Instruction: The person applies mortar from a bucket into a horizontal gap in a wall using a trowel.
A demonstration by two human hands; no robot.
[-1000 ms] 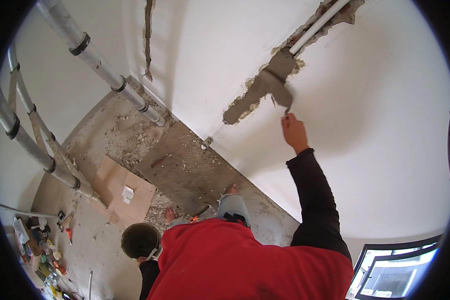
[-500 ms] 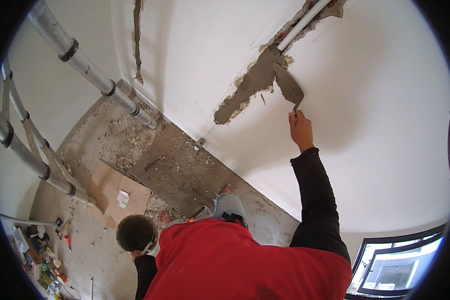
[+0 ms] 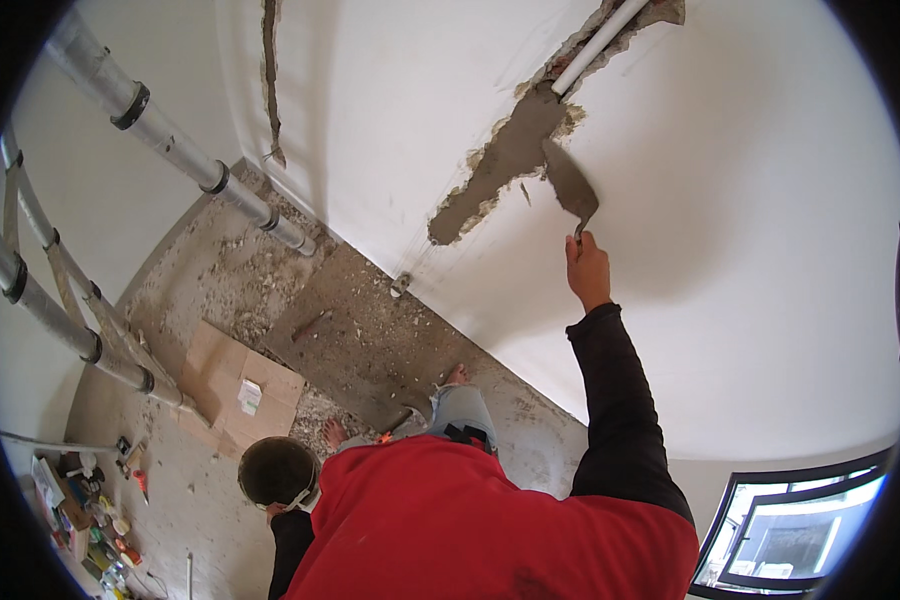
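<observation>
My right hand [image 3: 588, 273] is closed around the handle of a trowel [image 3: 569, 183]. The blade, smeared with grey mortar, lies against or very near the white wall, its tip at the edge of a channel packed with wet mortar [image 3: 510, 150]. A white pipe [image 3: 598, 48] runs in the unfilled upper part of that channel, between broken edges. Low on the left, my left hand [image 3: 276, 511] grips the rim of a dark round bucket [image 3: 279, 470]; what is inside is too dark to make out, and part of the hand is hidden.
A telescopic ladder [image 3: 180, 150] stands on the left. Rubble [image 3: 205, 250] and flattened cardboard [image 3: 220, 375] cover parts of the floor near my bare feet. Tools and bottles [image 3: 90, 510] crowd the lower left. Another narrow channel [image 3: 270, 80] cuts the wall; a window [image 3: 795, 530] is at lower right.
My right hand and the trowel have shifted slightly left and down, the blade tip sliding lower along the mortar's edge. The bucket in my left hand has moved a little right and down.
</observation>
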